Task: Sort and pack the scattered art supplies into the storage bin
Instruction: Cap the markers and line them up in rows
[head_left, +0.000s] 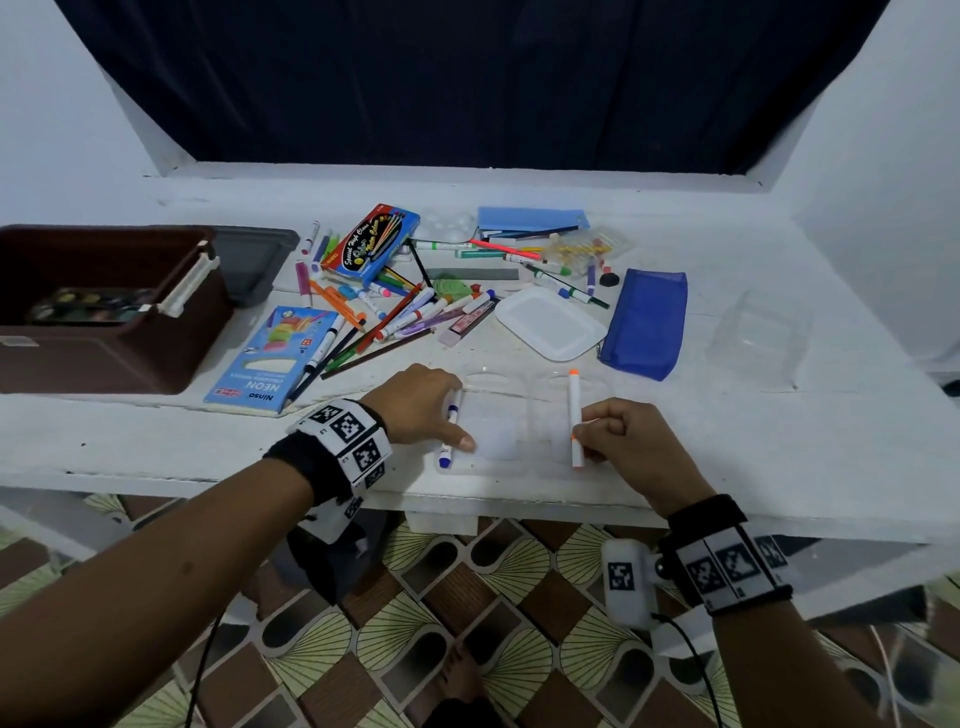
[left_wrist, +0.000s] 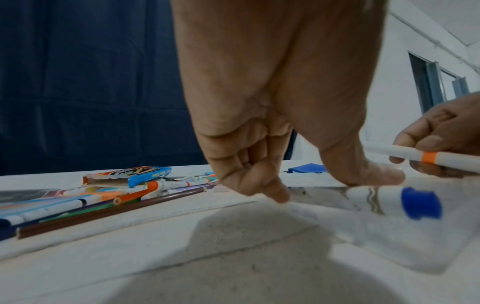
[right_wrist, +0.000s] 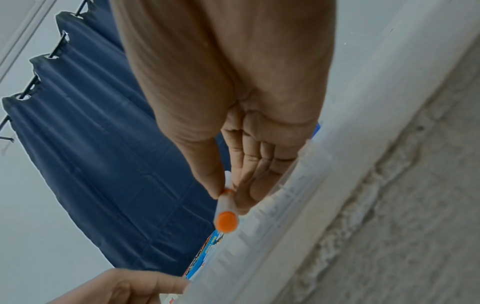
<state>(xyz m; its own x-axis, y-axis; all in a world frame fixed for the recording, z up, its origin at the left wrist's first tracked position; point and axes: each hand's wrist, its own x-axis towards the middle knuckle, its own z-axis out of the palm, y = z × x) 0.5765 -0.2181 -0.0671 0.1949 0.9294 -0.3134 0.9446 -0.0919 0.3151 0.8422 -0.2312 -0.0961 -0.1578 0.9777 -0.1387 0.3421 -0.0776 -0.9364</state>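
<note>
Sorting markers into clear tray (head_left: 498, 470). Right grip (head_left: 631, 441) pinches orange marker (head_left: 574, 415) above tray; left grip (head_left: 423, 410) presses blue marker (head_left: 450, 431) beneath its thumb. Next: lower orange marker alongside, parallel.

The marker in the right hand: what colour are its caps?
Orange caps on the marker, clearest in the head view.
</note>
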